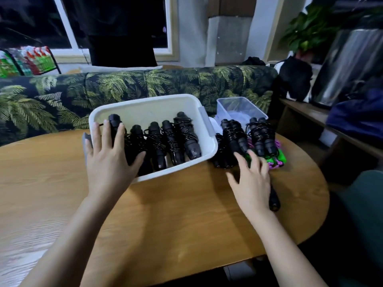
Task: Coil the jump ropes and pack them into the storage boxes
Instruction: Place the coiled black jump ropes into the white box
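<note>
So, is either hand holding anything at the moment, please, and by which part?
Nothing is gripped: the left hand rests straight-fingered on the leftmost rope in the white box; the right hand hovers open by the coiled bundles.

Front of desk [165, 224] bare, wide passage. White box [145, 102] open on top, its floor filled by rope bundles [182, 131]. Right of it, loose bundles [234, 133] crowd the gap to the clear box [234, 104]; sofa [165, 81] blocks behind

Both bare forearms reach forward from the lower edge, left hand [109, 156] palm down with fingers straight and spread, right hand [251, 180] palm down, fingers loosely extended.
</note>
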